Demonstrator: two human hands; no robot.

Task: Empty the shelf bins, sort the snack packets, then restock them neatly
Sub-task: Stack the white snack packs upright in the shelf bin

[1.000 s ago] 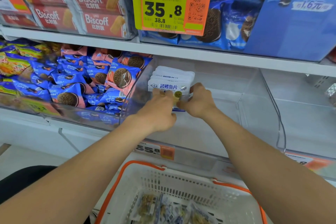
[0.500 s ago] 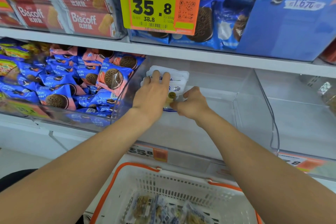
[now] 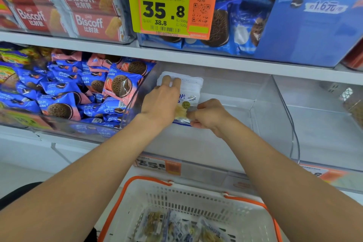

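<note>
Packets (image 3: 193, 89), white with blue print, are stood upright in a small stack at the back left of a clear bin (image 3: 225, 143) on the middle shelf (image 3: 196, 58). The left hand (image 3: 160, 102) is laid flat against the front of the stack, its grip wide, with straight fingers (image 3: 167, 79) reaching the top edge of the packets. The right hand (image 3: 210, 116) is set low at the stack's right side, its grip narrowed to a pinch on the lower right corner of the front packet, where a clear window with pale contents is seen. Both forearms are stretched over a white basket (image 3: 149, 180) with an orange rim, which is placed below the shelf edge; loose snacks (image 3: 176, 226) are scattered on its bottom, too blurred to be told apart. In the side bin (image 3: 135, 104) just to the left, blue and pink biscuits (image 3: 64, 92) are heaped. A label (image 3: 157, 165) marked 35.8 is fixed to the shelf edge below the hands. On the upper shelf, red Biscoff packs (image 3: 88, 23) are stacked at the left, and a yellow and orange tag (image 3: 167, 8), also marked 35.8, is hung in front of blue cookie packs (image 3: 222, 31).
</note>
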